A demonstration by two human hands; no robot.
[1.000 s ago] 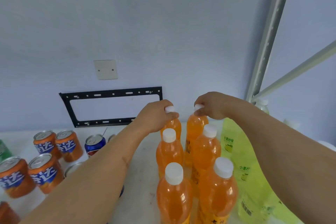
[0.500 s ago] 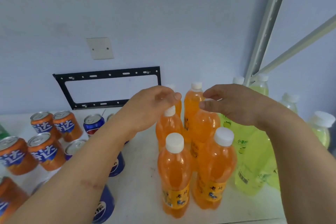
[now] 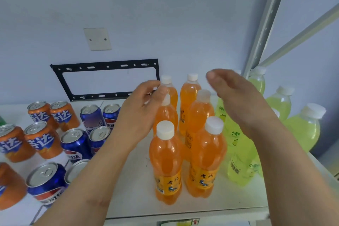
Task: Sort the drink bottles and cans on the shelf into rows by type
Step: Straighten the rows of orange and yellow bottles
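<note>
While six orange soda bottles (image 3: 166,159) stand upright in 2 rows of 3 mid-shelf (image 3: 135,194), both hands hover over them. L hand (image 3: 141,113) has fingers loosely curled near the mid-left cap, poss. touching it, hard to tell w/ blur. R hand (image 3: 236,101) is spread flat, gripping nothing. Lime-green bottles (image 3: 300,130) sit right; Pepsi cans (image 3: 77,143) and orange Fanta cans (image 3: 42,139) left.

The white shelf (image 3: 132,185) carries orange bottles (image 3: 166,163), green bottles (image 3: 300,130), orange cans (image 3: 43,140) and blue cans (image 3: 76,144), all upright.
</note>
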